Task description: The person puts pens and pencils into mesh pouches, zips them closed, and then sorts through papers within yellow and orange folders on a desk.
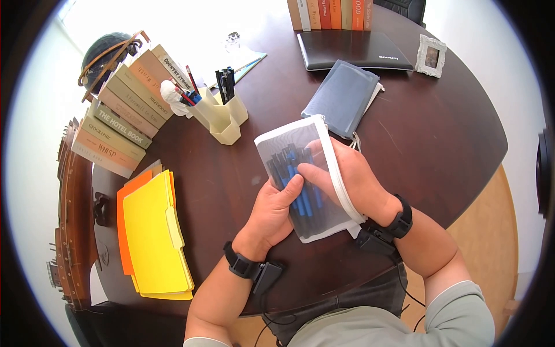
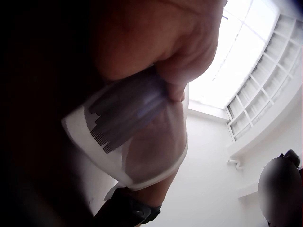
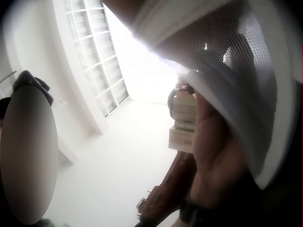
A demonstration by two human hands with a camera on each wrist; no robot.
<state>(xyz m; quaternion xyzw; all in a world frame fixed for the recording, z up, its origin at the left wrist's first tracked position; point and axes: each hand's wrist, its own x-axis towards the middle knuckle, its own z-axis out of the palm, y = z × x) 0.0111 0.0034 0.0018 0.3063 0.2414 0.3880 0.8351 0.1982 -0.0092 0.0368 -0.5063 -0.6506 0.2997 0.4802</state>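
Observation:
In the head view a white-edged mesh pouch stands tilted over the table, with several blue and black pens showing through it. My left hand grips its lower left side, thumb across the front. At the pouch's open zipper edge is my right hand. Its thumb and fingers reach past that edge beside the pens; I cannot tell whether they pinch any. The right wrist view has fingers seen through the mesh. In the left wrist view the pens form a bundle inside the pouch, under my left hand.
Behind the pouch lies a dark mesh pouch, near a black laptop. A cream pen holder with pens and pencils stands left of them. Stacked books and yellow folders line the left side. A small picture frame stands far right.

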